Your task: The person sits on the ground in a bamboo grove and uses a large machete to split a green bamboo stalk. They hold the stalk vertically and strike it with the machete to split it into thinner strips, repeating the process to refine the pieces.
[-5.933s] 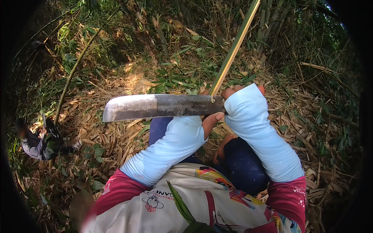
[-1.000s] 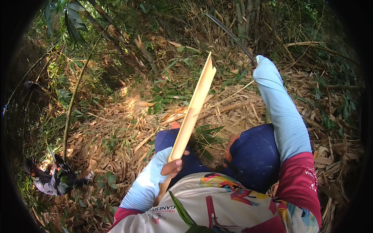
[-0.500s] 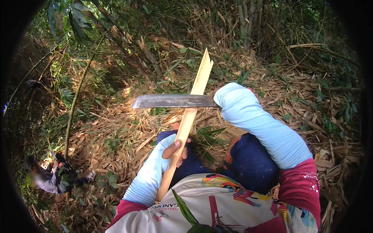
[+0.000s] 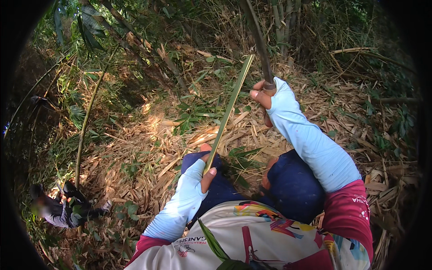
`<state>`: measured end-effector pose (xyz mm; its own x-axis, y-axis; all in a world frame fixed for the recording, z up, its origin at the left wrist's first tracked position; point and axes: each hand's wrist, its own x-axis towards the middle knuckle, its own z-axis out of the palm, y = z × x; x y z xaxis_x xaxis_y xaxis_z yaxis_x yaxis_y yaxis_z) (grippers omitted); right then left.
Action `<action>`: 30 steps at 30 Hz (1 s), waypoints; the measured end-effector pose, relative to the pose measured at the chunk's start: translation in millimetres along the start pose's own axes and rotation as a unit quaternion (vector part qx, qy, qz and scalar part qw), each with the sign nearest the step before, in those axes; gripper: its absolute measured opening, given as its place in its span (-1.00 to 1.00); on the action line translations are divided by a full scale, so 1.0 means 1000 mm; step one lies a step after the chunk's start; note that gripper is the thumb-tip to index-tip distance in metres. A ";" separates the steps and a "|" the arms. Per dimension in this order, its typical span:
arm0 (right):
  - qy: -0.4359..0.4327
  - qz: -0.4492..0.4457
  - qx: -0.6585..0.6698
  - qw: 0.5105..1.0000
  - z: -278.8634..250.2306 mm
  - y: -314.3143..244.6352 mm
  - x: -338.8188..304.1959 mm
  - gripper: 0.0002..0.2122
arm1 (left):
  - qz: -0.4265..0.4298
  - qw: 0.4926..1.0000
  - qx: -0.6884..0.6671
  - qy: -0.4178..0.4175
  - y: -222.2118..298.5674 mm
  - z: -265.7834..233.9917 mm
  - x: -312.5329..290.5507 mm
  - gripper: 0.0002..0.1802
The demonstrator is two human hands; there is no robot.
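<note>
A long split bamboo strip slants up and away from my lap, showing its narrow edge and green skin. Near its lower end, my left hand is closed around it, with the thumb on the side toward me. My right hand grips a machete by its handle. Its dark blade stands raised, pointing away and slightly left, just right of the strip's far tip and apart from it. Light blue sleeves cover both forearms and part of each hand.
Dry bamboo shavings and leaves litter the ground. Bamboo stems stand at the back, and a thin pole leans at the left. Another person is low at the far left. My knees are bent below my hands.
The machete has swung from lying crosswise over the bamboo strip to pointing up and away, off the strip. My left hand has turned the strip from its pale face to its green edge.
</note>
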<state>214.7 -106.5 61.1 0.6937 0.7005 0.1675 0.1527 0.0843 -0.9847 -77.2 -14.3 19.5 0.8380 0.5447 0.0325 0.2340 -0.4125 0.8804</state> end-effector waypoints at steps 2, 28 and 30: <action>0.017 0.021 0.093 0.995 -0.007 -0.006 0.003 -0.67 | 0.045 0.998 0.047 0.013 0.002 0.005 -0.001 -0.47; 0.070 0.014 0.166 0.984 -0.028 -0.013 0.001 -0.64 | 0.014 0.998 0.062 0.024 0.012 0.030 -0.008 -0.50; 0.066 0.016 0.163 0.984 -0.027 -0.014 0.000 -0.65 | 0.014 0.998 0.058 0.021 0.009 0.030 -0.007 -0.50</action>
<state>231.3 -126.9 76.0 0.7831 0.6101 0.1205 -0.0896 0.3024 -0.9490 -66.4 -44.3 13.4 0.8241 0.5611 0.0779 0.2688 -0.5083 0.8182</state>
